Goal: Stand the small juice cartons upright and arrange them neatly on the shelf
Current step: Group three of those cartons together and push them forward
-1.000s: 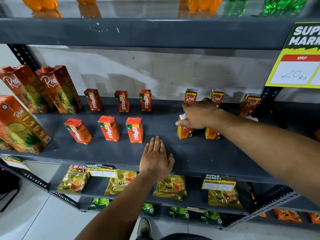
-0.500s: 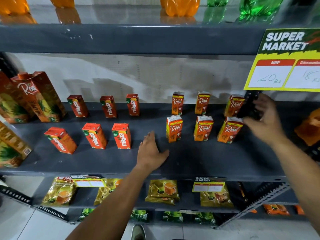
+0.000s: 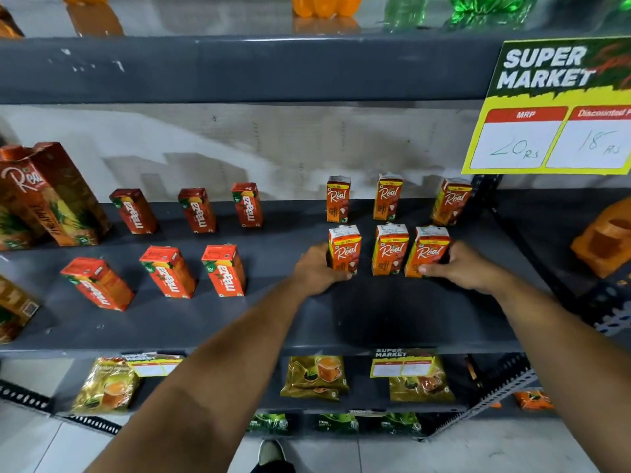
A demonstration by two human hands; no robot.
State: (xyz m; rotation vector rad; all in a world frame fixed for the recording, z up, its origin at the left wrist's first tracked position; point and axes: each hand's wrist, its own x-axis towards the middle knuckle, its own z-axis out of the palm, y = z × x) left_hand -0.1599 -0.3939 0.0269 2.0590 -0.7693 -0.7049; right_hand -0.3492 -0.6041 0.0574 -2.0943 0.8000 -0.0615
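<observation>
Several small orange Real juice cartons stand upright on the grey shelf (image 3: pixel 392 319) in two rows of three. My left hand (image 3: pixel 316 271) grips the front left Real carton (image 3: pixel 345 249) from its left side. My right hand (image 3: pixel 461 266) holds the front right Real carton (image 3: pixel 428 250) from its right side, thumb across its lower front. The front middle Real carton (image 3: pixel 390 249) stands untouched between them. Behind are three more Real cartons (image 3: pixel 387 196). To the left, several small red Maaza cartons (image 3: pixel 223 269) stand upright in two rows.
Tall Real pineapple cartons (image 3: pixel 51 196) stand at the shelf's left end. A yellow price sign (image 3: pixel 553 131) hangs from the upper shelf at right. An orange pack (image 3: pixel 606 237) lies at far right. Tea packets (image 3: pixel 316 377) fill the lower shelf. Bottles stand on the top shelf.
My left hand lifted off the shelf and moved right onto the front left Real carton. My right hand came down from the back right and closed on the front right Real carton.
</observation>
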